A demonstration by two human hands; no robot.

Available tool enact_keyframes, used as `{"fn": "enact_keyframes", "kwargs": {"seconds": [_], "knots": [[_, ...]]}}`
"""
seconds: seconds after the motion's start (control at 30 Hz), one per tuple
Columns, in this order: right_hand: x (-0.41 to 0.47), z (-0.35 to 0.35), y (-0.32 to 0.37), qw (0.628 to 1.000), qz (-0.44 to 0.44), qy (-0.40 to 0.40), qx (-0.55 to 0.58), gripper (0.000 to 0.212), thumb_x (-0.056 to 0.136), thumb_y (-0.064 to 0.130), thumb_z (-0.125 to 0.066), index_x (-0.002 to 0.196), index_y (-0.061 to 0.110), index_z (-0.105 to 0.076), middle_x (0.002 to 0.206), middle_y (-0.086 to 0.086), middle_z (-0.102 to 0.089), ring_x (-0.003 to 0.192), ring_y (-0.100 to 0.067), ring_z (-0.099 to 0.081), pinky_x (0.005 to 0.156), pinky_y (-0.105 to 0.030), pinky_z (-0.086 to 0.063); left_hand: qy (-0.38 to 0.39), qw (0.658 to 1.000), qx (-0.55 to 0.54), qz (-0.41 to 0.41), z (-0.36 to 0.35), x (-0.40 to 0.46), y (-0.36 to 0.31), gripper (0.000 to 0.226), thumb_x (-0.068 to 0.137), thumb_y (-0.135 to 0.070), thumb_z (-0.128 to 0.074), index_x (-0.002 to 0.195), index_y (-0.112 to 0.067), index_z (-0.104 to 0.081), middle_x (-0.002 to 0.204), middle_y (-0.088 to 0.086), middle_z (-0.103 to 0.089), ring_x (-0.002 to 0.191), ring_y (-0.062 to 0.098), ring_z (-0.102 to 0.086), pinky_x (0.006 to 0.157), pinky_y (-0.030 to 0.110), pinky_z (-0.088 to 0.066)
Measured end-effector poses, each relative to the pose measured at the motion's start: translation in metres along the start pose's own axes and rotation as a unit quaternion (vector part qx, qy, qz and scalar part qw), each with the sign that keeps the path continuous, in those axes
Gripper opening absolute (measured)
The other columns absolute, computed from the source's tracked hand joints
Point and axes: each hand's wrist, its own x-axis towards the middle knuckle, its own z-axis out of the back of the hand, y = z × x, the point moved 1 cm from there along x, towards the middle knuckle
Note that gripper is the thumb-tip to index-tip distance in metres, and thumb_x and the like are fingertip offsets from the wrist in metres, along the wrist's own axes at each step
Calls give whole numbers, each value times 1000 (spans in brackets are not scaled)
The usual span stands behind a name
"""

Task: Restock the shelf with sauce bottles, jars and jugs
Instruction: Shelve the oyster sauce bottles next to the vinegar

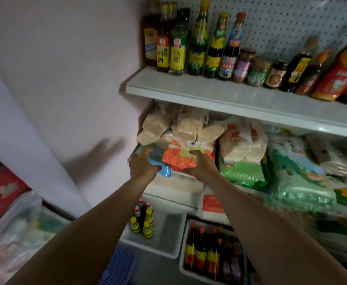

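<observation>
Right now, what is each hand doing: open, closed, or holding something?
Left hand: grips the blue packet.
Right hand: fingers curled on the orange packet.

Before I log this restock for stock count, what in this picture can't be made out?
- Head view: the red jugs at the top shelf's right end are cut off by the frame edge.
- Bottle labels in the floor bin are too dark and blurred to read.
- The left hand and right hand cover parts of the blue packet and orange packet.
- The lower shelf's back is hidden behind stacked bags.
</observation>
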Motion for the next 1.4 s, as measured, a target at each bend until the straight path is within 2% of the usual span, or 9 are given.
{"fn": "enact_keyframes", "kwargs": {"seconds": [0.1,0.27,0.37,0.57,0.77,0.93,1.17,1.3,1.4], "knots": [[1,-23,-8,1000,-22,18,-3,81,80,35,-84,149,24,-43,143,-13,-52,127,-33,-52,95,-34,-45,16,1000,-6,18,-8,5,23,69,77,-28,-80,137,-30,-46,132,15,-44,122,33,-45,99,37,-42],[15,-70,-17,995,-80,53,-16,81,80,39,-83,148,22,-42,139,-14,-54,124,-33,-53,99,-41,-48,54,997,5,47,-20,24,75,69,76,-29,-80,136,-26,-47,128,13,-50,121,31,-47,99,37,-41],[27,-111,-26,991,-111,74,-6,77,82,39,-80,147,22,-43,142,-13,-50,127,-31,-50,101,-38,-46,81,995,14,63,-31,41,120,66,77,-30,-80,134,-26,-49,130,13,-51,119,32,-50,100,38,-42],[50,-217,-73,979,-156,122,48,68,88,42,-74,147,23,-44,148,-7,-46,128,-25,-51,93,-32,-48,139,985,38,92,-80,60,222,56,79,-31,-78,128,-17,-55,116,14,-65,105,31,-60,82,32,-46],[76,-327,-148,967,-176,169,67,66,91,40,-72,148,21,-45,144,-7,-52,126,-25,-53,86,-26,-41,208,970,27,122,-165,62,316,66,77,-49,-69,133,-17,-56,130,11,-60,119,31,-55,92,32,-39],[104,-439,-223,959,-195,189,87,67,89,46,-72,147,24,-47,142,-6,-55,125,-23,-55,85,-24,-40,225,965,34,134,-261,74,414,58,90,-42,-67,140,-19,-49,140,7,-56,129,26,-51,98,32,-36],[152,-582,-312,957,-151,191,157,63,87,43,-75,144,27,-52,144,-7,-53,131,-21,-52,99,-31,-44,190,979,-41,70,-372,111,513,58,86,-37,-73,139,-26,-52,134,-1,-60,121,16,-56,94,25,-40],[180,-643,-346,955,-85,203,198,64,88,34,-77,146,27,-50,142,-6,-55,128,-19,-54,95,-30,-46,173,978,-119,-17,-413,130,556,56,84,-32,-76,135,-24,-54,125,-9,-64,115,6,-60,99,31,-49],[195,-668,-358,949,-37,215,227,66,89,24,-76,149,22,-47,144,-9,-54,128,-21,-54,95,-28,-46,159,975,-146,-56,-427,140,568,50,87,-18,-74,132,-21,-54,123,-12,-64,115,2,-60,101,28,-49]]}}
